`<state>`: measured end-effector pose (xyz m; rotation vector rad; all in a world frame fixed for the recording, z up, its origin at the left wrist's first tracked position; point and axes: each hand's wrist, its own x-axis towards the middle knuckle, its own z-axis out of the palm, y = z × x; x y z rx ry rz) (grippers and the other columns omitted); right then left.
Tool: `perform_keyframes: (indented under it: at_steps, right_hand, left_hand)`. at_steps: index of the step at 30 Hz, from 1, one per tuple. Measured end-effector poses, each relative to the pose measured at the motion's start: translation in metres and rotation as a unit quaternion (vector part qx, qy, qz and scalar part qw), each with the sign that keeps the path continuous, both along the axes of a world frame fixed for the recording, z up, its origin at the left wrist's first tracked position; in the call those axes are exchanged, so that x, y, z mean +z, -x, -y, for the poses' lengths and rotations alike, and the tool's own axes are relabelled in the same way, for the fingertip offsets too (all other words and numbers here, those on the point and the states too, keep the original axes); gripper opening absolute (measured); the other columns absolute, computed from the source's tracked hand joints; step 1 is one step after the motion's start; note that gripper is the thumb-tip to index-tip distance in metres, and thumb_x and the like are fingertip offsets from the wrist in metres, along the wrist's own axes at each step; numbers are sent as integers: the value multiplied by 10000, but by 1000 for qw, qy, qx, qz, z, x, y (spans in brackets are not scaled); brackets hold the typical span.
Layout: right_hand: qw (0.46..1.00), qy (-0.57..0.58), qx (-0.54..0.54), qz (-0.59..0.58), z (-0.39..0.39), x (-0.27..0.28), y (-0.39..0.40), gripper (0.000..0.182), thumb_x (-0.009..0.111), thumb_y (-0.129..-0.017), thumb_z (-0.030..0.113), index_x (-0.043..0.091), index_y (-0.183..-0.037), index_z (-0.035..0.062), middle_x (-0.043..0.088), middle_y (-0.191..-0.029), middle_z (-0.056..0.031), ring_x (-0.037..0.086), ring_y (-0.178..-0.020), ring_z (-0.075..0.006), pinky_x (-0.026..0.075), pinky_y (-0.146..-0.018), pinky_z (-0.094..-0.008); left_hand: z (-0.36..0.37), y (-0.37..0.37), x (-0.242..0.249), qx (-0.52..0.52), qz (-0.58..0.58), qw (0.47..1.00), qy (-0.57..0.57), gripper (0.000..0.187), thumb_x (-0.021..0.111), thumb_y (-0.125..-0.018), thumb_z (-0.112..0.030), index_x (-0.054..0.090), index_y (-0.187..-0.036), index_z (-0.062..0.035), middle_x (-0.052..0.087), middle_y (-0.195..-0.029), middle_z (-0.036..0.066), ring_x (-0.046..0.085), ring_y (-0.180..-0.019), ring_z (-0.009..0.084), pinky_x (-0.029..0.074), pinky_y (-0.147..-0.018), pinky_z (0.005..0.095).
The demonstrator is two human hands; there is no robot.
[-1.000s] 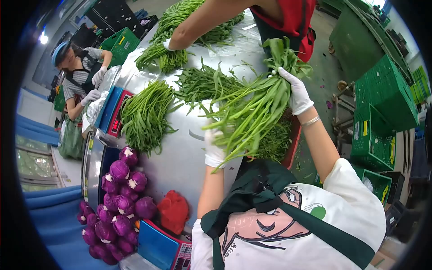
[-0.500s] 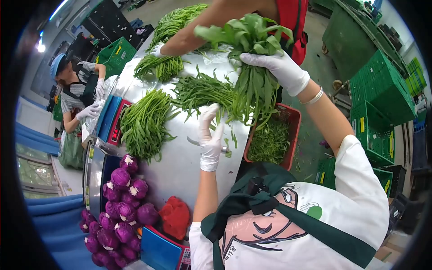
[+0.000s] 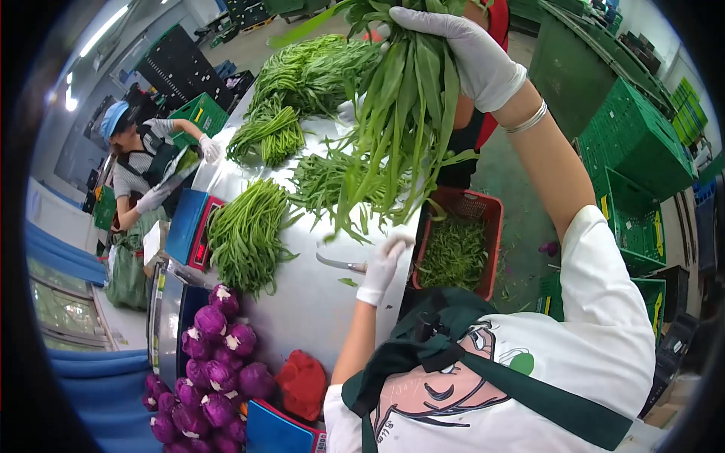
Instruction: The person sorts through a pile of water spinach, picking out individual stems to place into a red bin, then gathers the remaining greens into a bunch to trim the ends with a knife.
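My right hand (image 3: 470, 59), in a white glove, is raised at the top and closed around a bunch of long leafy greens (image 3: 404, 113), whose leaves and stems hang down over the table. Lower down, my gloved left hand (image 3: 384, 269) is by the table's near edge, its fingers pointing up and right. From its palm side a small curved knife (image 3: 340, 263) sticks out to the left; the fingers partly hide the handle. Loose greens (image 3: 321, 177) lie behind the hanging bunch. A neat pile of greens (image 3: 249, 234) rests further left.
A red crate (image 3: 495, 249) of leaf trimmings stands right of the metal table (image 3: 294, 309). Purple cabbages (image 3: 215, 370), a red cloth (image 3: 300, 385) and scales (image 3: 276, 426) occupy the near left. One co-worker (image 3: 143, 158) handles a bag; another, in red (image 3: 495, 34), stands behind my bunch.
My right hand has lifted the bunch higher. My left hand has moved right and down with the knife. The red-clad co-worker's arm has withdrawn from the greens; the left co-worker now holds up a bag.
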<state>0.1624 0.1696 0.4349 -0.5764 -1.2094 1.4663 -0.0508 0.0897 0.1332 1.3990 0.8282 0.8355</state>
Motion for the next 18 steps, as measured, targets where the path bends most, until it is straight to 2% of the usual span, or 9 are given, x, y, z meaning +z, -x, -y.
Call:
perform_keyframes:
  at_steps: [2, 4, 7, 8, 10, 13, 14, 17, 18]
  right_hand:
    - [997, 25, 54, -47, 8, -1, 12, 221, 603, -864, 175, 610, -956, -25, 667, -855, -107, 673, -702, -184, 571, -698, -292]
    - [988, 38, 134, -69, 9, -2, 18, 215, 576, -879, 172, 605, -957, -26, 665, -862, -106, 671, -715, -186, 569, -700, -300]
    - [963, 66, 231, -123, -1, -9, 18, 227, 547, -895, 191, 600, -954, -21, 663, -866, -110, 670, -734, -183, 566, -697, -296]
    - [978, 74, 164, -109, 4, -11, 16, 283, 453, -938, 281, 581, -963, 30, 660, -891, -86, 656, -795, -181, 552, -733, -304]
    - [982, 61, 146, -105, 1, -30, 5, 269, 447, -941, 275, 575, -946, 39, 652, -910, -93, 649, -794, -185, 547, -737, -307]
    - [974, 106, 119, -159, 11, -33, 10, 248, 490, -922, 216, 555, -1014, -5, 651, -882, -76, 658, -786, -193, 560, -730, -320]
    - [967, 97, 138, -191, 2, -46, 0, 250, 489, -923, 218, 549, -1019, -5, 648, -883, -69, 655, -800, -193, 560, -733, -320]
    - [957, 94, 191, -198, 2, -57, -2, 226, 497, -921, 221, 540, -999, 13, 637, -890, -48, 653, -782, -181, 565, -705, -327]
    - [966, 103, 143, -188, 10, -53, 5, 218, 480, -930, 231, 532, -973, 23, 642, -847, -63, 657, -739, -192, 567, -670, -330]
  left_hand:
    - [-14, -7, 7, 6, 5, 999, 44, 322, 465, -918, -188, 552, -1157, 10, 602, -1103, 103, 563, -1033, 183, 419, -920, 308]
    - [-26, -23, 25, -65, 143, 984, 84, 476, 460, -931, -312, 416, -1294, -7, 520, -1236, 156, 488, -1171, 233, 419, -953, 373]
    - [-17, -37, 89, -158, 505, 806, 264, 462, 417, -943, -269, 379, -1323, -9, 413, -1352, 154, 387, -1254, 316, 384, -979, 438]
    - [-15, -41, 94, -113, 465, 854, 207, 523, 424, -929, -301, 330, -1345, 0, 378, -1366, 180, 352, -1262, 351, 391, -970, 459]
    - [-18, -34, 95, -264, 654, 679, 206, 576, 449, -904, -359, 333, -1344, -6, 402, -1337, 189, 364, -1252, 333, 396, -973, 452]
    - [-9, -14, 75, -249, 680, 664, 187, 627, 522, -843, -443, 392, -1304, -37, 470, -1239, 184, 479, -1105, 285, 475, -853, 394]
    - [-5, -8, 51, -169, 626, 753, 111, 611, 524, -844, -445, 409, -1289, -42, 484, -1207, 182, 501, -1059, 280, 489, -813, 376]
    - [-8, 4, 41, -171, 627, 726, 226, 536, 495, -877, -440, 442, -1252, -60, 535, -1086, 150, 547, -908, 273, 502, -718, 324]
    - [-6, 7, 42, -125, 578, 780, 205, 527, 488, -882, -441, 443, -1251, -66, 542, -1068, 139, 548, -908, 274, 503, -727, 338]
